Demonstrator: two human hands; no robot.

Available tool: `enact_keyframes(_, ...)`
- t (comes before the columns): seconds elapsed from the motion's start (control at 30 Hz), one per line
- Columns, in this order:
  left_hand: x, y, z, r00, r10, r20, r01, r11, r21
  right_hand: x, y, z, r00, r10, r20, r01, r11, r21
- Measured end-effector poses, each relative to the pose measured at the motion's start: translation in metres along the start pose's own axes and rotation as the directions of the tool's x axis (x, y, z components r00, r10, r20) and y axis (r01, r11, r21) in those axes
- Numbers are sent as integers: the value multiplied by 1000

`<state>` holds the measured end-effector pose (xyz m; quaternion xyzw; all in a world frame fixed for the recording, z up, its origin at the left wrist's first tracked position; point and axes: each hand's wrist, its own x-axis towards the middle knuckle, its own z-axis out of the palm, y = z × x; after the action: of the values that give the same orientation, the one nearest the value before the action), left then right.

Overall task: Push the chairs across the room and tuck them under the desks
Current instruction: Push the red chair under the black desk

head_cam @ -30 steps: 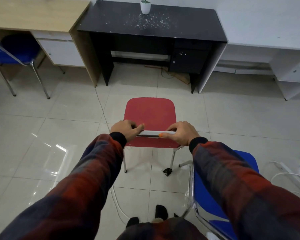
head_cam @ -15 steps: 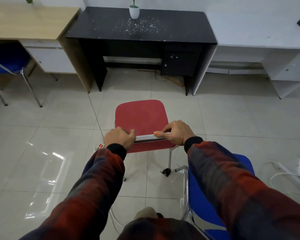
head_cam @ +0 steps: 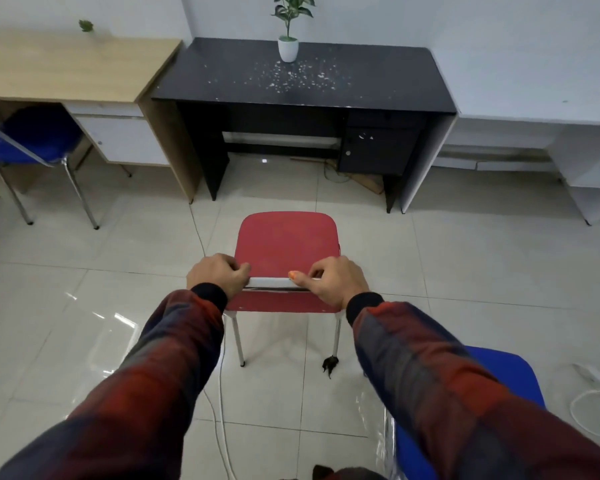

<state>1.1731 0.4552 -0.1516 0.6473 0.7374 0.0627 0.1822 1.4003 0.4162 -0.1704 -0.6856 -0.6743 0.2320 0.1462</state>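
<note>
On the tiled floor, a little short of the black table (head_cam: 302, 77), stands the red chair (head_cam: 286, 244) — left hand (head_cam: 217, 276) and right hand (head_cam: 336, 280) both curled round its back rail — not tucked under yet, and a blue chair (head_cam: 465, 410) waits too.

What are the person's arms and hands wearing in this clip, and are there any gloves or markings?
Both arms wear long plaid sleeves in dark red and navy, each ending in a black ribbed cuff at the wrist. The left hand and right hand are bare, with no gloves or rings in view. The right thumb's nail is painted orange.
</note>
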Motion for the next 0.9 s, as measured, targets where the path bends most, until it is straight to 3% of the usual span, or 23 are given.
enact_keyframes(0.3,-6,25,6,1000,-29,4,29,1000,3,12,22,-13,999,-32,23,31,999,24)
enact_keyframes(0.47,-45,27,26,987,-86,-135,79,995,-58,3,37,-19,996,-66,54,63,996,60)
enact_keyframes(0.9,-27,31,22,986,-101,-130,93,994,-63,24,39,-24,997,-62,40,59,995,78)
